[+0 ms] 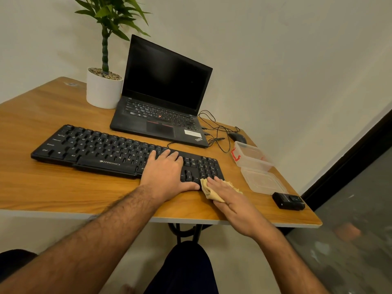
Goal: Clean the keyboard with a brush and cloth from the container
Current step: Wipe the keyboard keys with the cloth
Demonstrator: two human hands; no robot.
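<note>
A black keyboard (101,149) lies across the wooden table (53,187). My left hand (167,172) rests flat on its right part, fingers spread over the keys, thumb along the front edge. My right hand (231,198) presses a yellow cloth (206,188) against the keyboard's front right corner; the cloth is partly hidden under the palm. A clear plastic container (250,158) with red clips stands open to the right, and its lid (263,181) lies beside it. I see no brush.
An open black laptop (165,102) sits behind the keyboard, a potted plant (104,90) to its left. Cables (216,132) and a black mouse (237,136) lie at the back right. A small black device (288,200) rests near the table's right front edge.
</note>
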